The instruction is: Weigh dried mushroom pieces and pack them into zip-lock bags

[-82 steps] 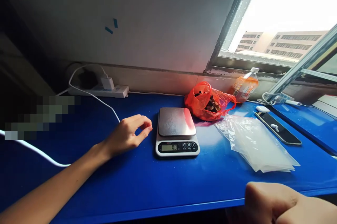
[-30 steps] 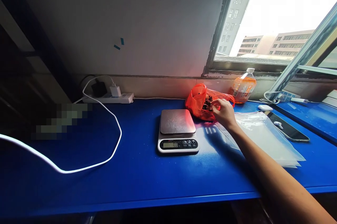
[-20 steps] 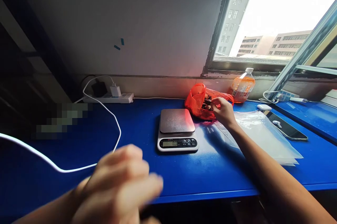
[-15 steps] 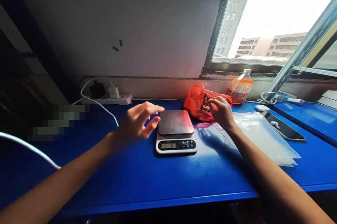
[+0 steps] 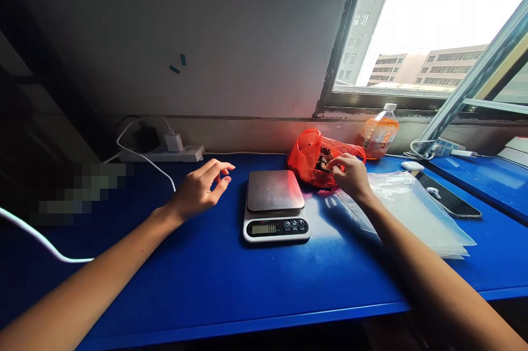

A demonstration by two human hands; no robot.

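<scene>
A kitchen scale [image 5: 275, 191] with a metal plate sits mid-table, nothing on its plate and a small lit display on its front. My left hand [image 5: 202, 186] hovers to the left of the scale, holding nothing, thumb and fingers apart. Behind and right of the scale, a red plastic bag [image 5: 304, 159] lies with its mouth open. Dark, dried-looking pieces [image 5: 325, 158] show inside it. My right hand [image 5: 350, 175] is at the bag's mouth, its fingers pinched together by the pieces; what is between the fingertips is hidden.
Clear plastic bags [image 5: 416, 216] lie flat at the right, partly under my right forearm. Beyond them are a phone [image 5: 454, 205] with an earbud [image 5: 433, 192] on it and a white case [image 5: 412, 166]. An orange drink bottle [image 5: 378, 133] stands by the window; a power strip [image 5: 187, 154] lies at the back left.
My left hand has moved left, away from the scale's plate. My right hand's fingers have closed into a pinch at the dark pieces.
</scene>
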